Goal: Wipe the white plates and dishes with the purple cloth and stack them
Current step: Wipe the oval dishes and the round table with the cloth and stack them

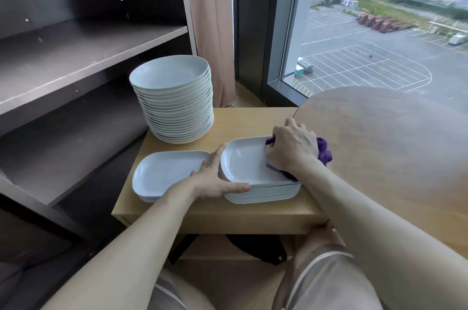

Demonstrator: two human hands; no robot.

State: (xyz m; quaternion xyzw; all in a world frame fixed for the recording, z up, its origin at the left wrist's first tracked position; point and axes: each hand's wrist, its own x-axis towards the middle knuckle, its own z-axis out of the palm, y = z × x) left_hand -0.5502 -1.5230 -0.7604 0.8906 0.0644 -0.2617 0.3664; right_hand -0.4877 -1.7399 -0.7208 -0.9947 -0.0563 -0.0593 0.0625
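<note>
Two stacks of white rectangular dishes sit on a low wooden table (215, 218). The right stack (263, 194) is taller; its top dish (244, 160) faces up. My right hand (291, 147) grips a bunched purple cloth (324, 150) and presses it onto the right side of that top dish. My left hand (217, 178) steadies the right stack at its left edge, fingers straight along the side and thumb along the front. The lower left stack (162, 173) lies beside it. A tall stack of round white plates (174, 99) stands behind.
A dark shelf unit (76, 56) rises close on the left. A round wooden tabletop (392, 145) overlaps the low table on the right. A curtain (210, 18) and a window (379, 18) are behind. My knees are below the table's front edge.
</note>
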